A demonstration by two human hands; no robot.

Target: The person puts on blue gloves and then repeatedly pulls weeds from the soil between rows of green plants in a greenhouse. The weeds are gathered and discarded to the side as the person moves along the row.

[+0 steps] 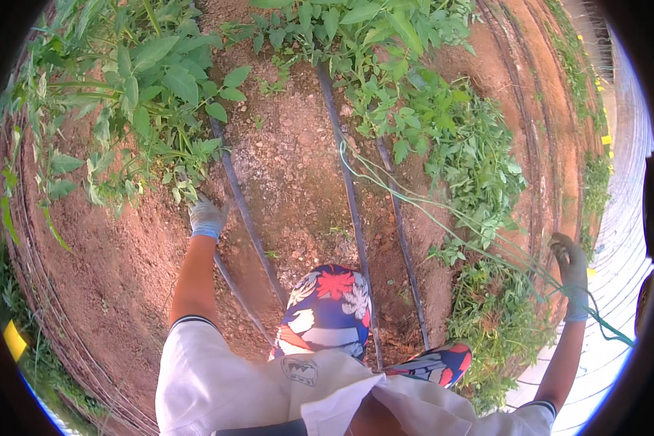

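Note:
My left hand (206,215), in a pale glove with a blue cuff, reaches to the lowest leaves of a leafy green plant (180,76) that looks like tomato. Whether its fingers grip a stem there is unclear. Off to the right, my right hand (570,264) is raised, gloved too, with its fingers curled. Strands of green twine (447,210) run from beside a black drip hose (349,180) across to that hand's wrist and trail beyond it. I cannot tell whether the right fingers hold anything.
A second leafy plant (381,54) grows ahead. Heaps of cut or pulled greenery (477,163) lie along the right. More black hoses (406,256) cross the reddish soil (289,180). My knee (327,310) in patterned trousers is below; white sheeting (627,207) curves along the right edge.

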